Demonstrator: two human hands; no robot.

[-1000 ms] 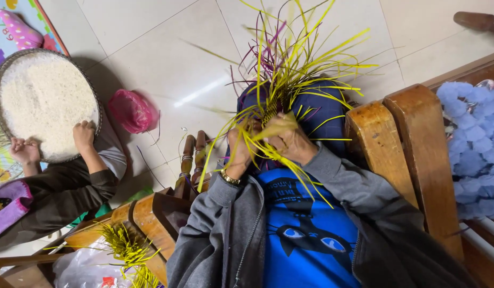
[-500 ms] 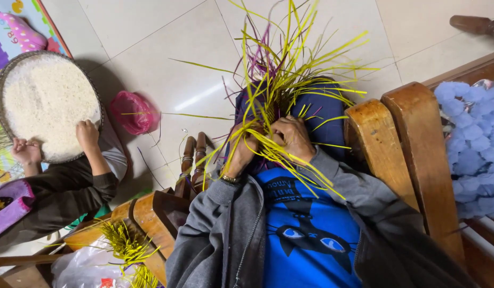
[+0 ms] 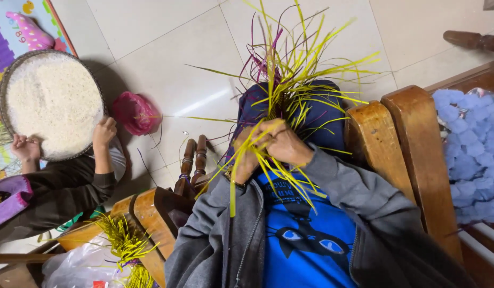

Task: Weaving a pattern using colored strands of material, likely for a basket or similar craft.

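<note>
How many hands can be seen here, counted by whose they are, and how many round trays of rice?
Weaver's own hands: 2, the left hand and right hand, both gripping the yellow strips.
Other person's hands: 2, one and another, both at the rim of the tray.
Round woven tray of rice: 1.
Total: 4 hands, 1 tray.

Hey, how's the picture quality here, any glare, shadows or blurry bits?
Head view: even indoor light; a bright streak of glare on the floor tiles beside the pink bag; a soft shadow beside the round tray of rice. The left hand, right hand and yellow strips are fairly sharp; the picture sits tilted.
</note>
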